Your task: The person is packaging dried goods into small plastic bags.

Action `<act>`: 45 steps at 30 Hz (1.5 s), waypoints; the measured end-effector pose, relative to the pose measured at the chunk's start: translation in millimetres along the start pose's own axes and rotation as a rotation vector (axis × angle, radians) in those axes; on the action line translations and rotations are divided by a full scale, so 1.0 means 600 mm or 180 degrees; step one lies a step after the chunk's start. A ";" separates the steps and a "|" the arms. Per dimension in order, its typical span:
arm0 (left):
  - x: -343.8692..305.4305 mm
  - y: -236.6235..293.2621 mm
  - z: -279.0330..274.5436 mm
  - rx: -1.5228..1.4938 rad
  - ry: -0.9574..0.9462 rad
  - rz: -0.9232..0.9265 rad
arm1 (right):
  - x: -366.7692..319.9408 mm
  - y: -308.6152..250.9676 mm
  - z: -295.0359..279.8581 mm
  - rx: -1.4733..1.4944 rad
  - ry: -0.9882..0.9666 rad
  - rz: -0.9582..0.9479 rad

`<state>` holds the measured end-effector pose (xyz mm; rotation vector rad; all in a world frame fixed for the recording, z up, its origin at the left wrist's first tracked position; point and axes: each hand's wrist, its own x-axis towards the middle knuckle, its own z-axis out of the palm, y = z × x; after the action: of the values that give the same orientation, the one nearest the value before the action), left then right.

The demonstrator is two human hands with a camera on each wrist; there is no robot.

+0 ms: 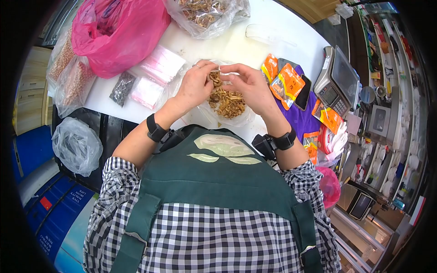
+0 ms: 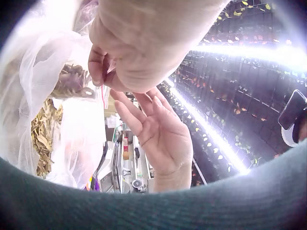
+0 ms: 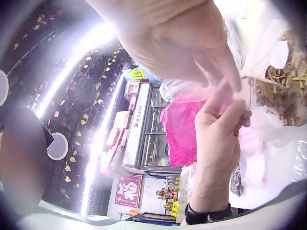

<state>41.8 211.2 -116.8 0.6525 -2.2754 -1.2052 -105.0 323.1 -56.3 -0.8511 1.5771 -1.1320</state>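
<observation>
My left hand (image 1: pixel 195 88) pinches the edge of a small clear bag of brown dried strips (image 1: pixel 215 81); in the left wrist view a red line (image 2: pixel 103 96) runs along that edge by the fingertips. My right hand (image 1: pixel 251 88) is at the other side of the small bag, its fingers extended toward the left fingertips; in the right wrist view they meet or overlap at the bag's edge, and exact contact is hidden. Directly below both hands lies a larger clear bag (image 1: pixel 243 119) spread around loose dried strips (image 1: pixel 230 103).
A pink bag (image 1: pixel 123 41), bags of nuts (image 1: pixel 75 86), small clear bags (image 1: pixel 148 91) and a dark packet (image 1: pixel 122 89) lie left. Another bag of dried strips (image 1: pixel 205 18) is at the back. Orange packets (image 1: pixel 287 86), a phone (image 1: pixel 303 93) and a scale (image 1: pixel 337 86) are right.
</observation>
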 end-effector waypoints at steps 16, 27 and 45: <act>-0.007 -0.009 -0.016 -0.0024 0.0075 -0.0170 | -0.008 0.220 0.006 -0.3783 -0.0214 -0.1051; -0.004 -0.025 -0.012 0.0155 0.0143 -0.0011 | 0.017 0.195 0.030 -0.3609 -0.0426 -0.1642; -0.007 -0.014 -0.010 0.0153 0.0014 0.0041 | 0.028 0.249 0.008 -0.3583 -0.0388 -0.1492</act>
<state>50.4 206.0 -121.7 0.6565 -2.3078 -1.1451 -104.6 354.4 -203.3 -2.0526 1.9310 -0.3615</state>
